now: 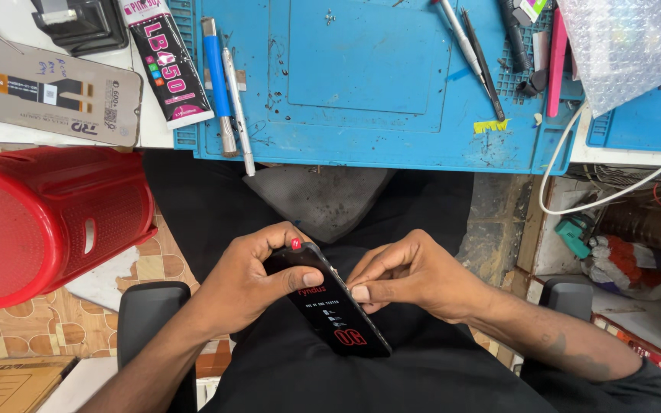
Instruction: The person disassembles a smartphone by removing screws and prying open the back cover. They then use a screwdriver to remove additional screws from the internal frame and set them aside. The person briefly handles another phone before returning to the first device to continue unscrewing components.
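Item: black phone display panel (330,302), held over the lap below the table's (154,136) near edge | Left hand (250,279): gripping its upper end | Right hand (415,275): pinching its right edge | Handling: judged light, thin, brittle; hold by edges.

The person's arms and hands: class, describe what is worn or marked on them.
Both forearms are bare. The left hand and right hand wear no gloves, rings or watch. A black short sleeve shows on the right upper arm, with a faint dark mark on that forearm.
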Motion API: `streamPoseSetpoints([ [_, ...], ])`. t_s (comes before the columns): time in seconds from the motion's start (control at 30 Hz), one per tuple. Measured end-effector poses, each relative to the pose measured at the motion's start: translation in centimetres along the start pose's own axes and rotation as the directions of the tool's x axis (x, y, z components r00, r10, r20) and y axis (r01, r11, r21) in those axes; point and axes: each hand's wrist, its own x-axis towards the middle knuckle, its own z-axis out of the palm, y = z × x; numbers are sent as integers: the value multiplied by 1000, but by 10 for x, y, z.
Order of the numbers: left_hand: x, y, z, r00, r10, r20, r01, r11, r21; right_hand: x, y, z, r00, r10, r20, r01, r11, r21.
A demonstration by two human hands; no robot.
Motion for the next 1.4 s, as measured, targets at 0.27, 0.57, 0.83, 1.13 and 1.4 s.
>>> streamPoseSetpoints([
  [0.27,2,-3,-1,1000,-27,1,27,999,-38,1,3,-1,1000,8,-18,-8,1000,5],
  [0.57,6,1,0,999,-34,0,34,999,-9,-2,-1,-4,1000,-6,11,6,1000,17],
  [0.83,4,-1,0,1000,-6,29,9,994,-109,-5,-4,-2,1000,-3,27,2,1000,17],
  [1.13,2,-1,0,999,12,45,-9,998,-57,-6,-3,-1,999,-12,38,11,1000,18],
  [1.4,2,-3,0,998,-43,40,47,995,-84,-6,-1,-1,999,-28,37,27,1000,14],
])
